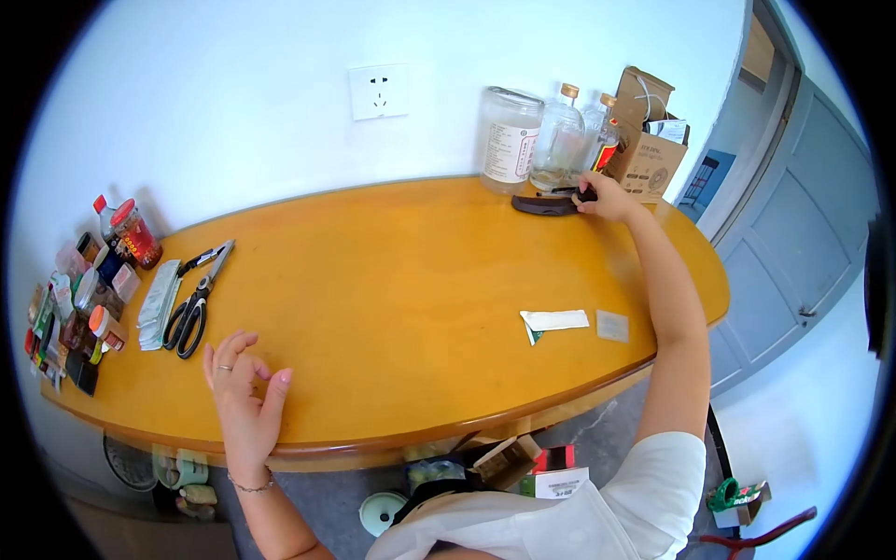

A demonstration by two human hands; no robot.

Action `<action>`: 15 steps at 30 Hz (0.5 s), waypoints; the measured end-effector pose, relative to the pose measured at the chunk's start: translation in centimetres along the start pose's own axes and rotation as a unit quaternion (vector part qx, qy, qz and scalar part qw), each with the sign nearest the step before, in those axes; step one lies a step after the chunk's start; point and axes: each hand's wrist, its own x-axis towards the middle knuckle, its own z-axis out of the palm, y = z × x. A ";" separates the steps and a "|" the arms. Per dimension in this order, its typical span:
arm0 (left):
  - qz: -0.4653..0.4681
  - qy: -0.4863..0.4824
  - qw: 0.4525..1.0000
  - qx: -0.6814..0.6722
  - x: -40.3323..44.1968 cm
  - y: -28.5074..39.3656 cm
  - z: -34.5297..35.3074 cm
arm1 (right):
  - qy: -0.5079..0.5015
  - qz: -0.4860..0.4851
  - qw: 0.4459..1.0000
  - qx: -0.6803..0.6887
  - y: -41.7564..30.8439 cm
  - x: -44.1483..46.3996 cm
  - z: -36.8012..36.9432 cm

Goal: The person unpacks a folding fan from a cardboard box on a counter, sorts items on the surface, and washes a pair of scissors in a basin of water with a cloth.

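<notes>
My right hand (611,198) reaches to the far right of the table. Its fingers are closed around a small black item (585,196) whose kind I cannot make out, partly covered by the fingertips. Just left of it lies a long, dark, curved case or pouch (546,205). My left hand (247,397) hovers over the front left edge of the table, fingers apart and holding nothing. Nearest to it are scissors with black handles (191,317). A folded white paper strip (558,320) with a green corner and a small translucent square (612,326) lie at the front right.
Behind my right hand stand a large labelled jar (511,140), clear glass bottles (558,140) and an open cardboard box (644,159). Jars and bottles crowd the left end, including a red-labelled jar (137,233). A stack of pale packets (159,306) lies beside the scissors.
</notes>
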 end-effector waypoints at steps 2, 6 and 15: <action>0.001 0.004 1.000 -0.003 0.0 -0.1 0.1 | 0.010 0.008 1.000 -0.005 0.6 0.0 0.0; 0.002 0.010 1.000 -0.006 0.0 -0.3 0.2 | 0.029 -0.026 0.998 -0.052 0.8 -0.3 0.1; 0.057 -0.001 0.998 0.010 -0.1 -0.4 0.0 | -0.029 -0.029 0.984 0.171 -9.2 -0.4 -1.3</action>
